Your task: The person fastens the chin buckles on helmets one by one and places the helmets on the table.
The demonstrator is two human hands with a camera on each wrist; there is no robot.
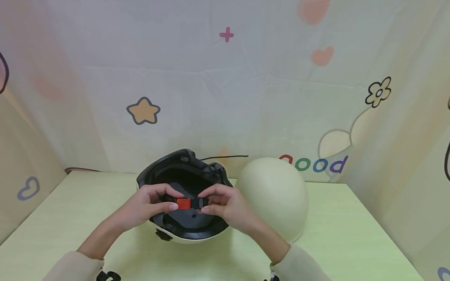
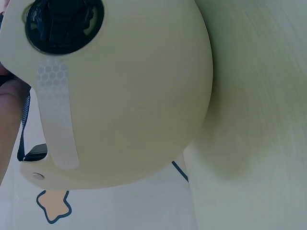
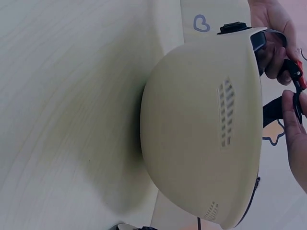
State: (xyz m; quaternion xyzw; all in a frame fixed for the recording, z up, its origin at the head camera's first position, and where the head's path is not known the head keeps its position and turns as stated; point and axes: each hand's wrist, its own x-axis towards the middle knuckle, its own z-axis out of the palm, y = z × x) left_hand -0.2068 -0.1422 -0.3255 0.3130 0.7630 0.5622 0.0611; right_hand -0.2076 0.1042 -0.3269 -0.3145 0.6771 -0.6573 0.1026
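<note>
A cream helmet [image 1: 190,240] lies upside down, its black padded inside [image 1: 191,222] facing up. Over this opening both hands hold the chin-strap buckle. My left hand [image 1: 142,205] pinches the strap end with the red buckle piece [image 1: 183,203] between thumb and fingers. The right hand [image 1: 228,205] pinches the black buckle piece [image 1: 197,203]. The two pieces meet end to end; whether they are latched cannot be told. In the right wrist view, the strap and red clip [image 3: 302,79] sit beyond the helmet's rim. The left wrist view mostly shows the shell [image 2: 139,96].
A second cream helmet [image 1: 274,195] stands dome up to the right, close to the first one. Both are on a pale green table [image 1: 88,203]. Behind is a printed curtain [image 1: 197,97], with a thin dark cord [image 1: 228,157] near its foot.
</note>
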